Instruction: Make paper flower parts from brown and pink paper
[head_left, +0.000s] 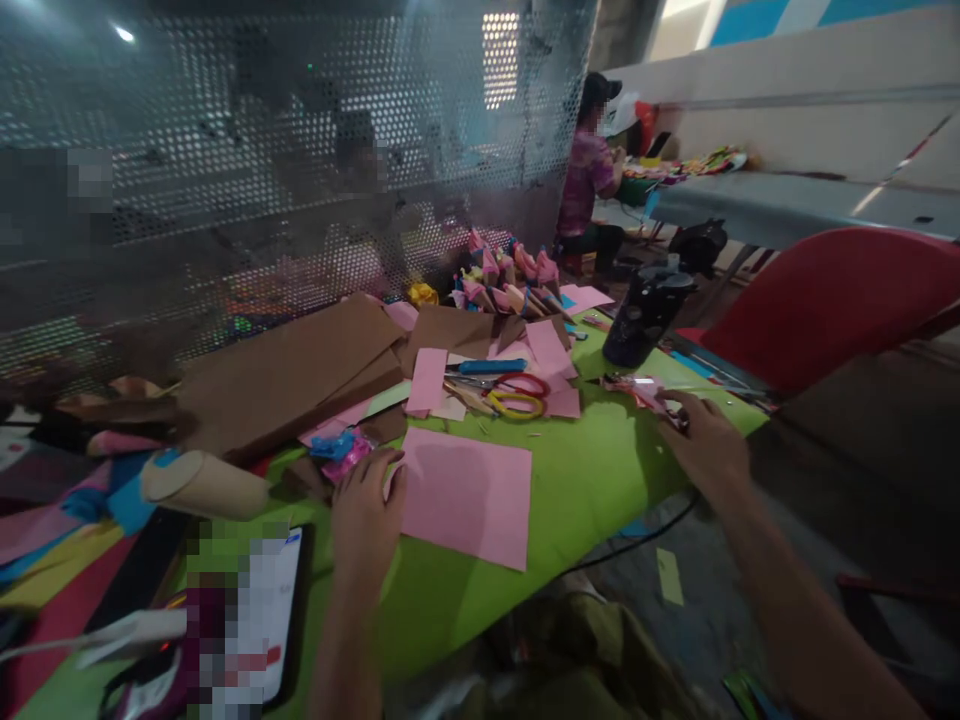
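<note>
My left hand (367, 510) lies at the left edge of a pink paper sheet (466, 500), its fingers loosely curved and the thumb a little apart. Just beyond those fingers is a crumpled pink and blue bundle (345, 448); whether they touch it is unclear. At the right side of the table, my right hand (701, 440) is closed round what looks like a glue gun (636, 390), its tip pointing left. Part of its handle is hidden by the fingers. Between the hands, farther back, lie scissors (517, 402) with red and yellow handles and a blue cutter (491, 366).
A dark tumbler (646, 315) stands beyond my right hand. Brown cardboard (292, 365) and several pink paper cones (510, 275) line the back. At left are a paper roll (202, 485) and a phone (281, 610). A person (589, 170) sits beyond, near a red chair (832, 300).
</note>
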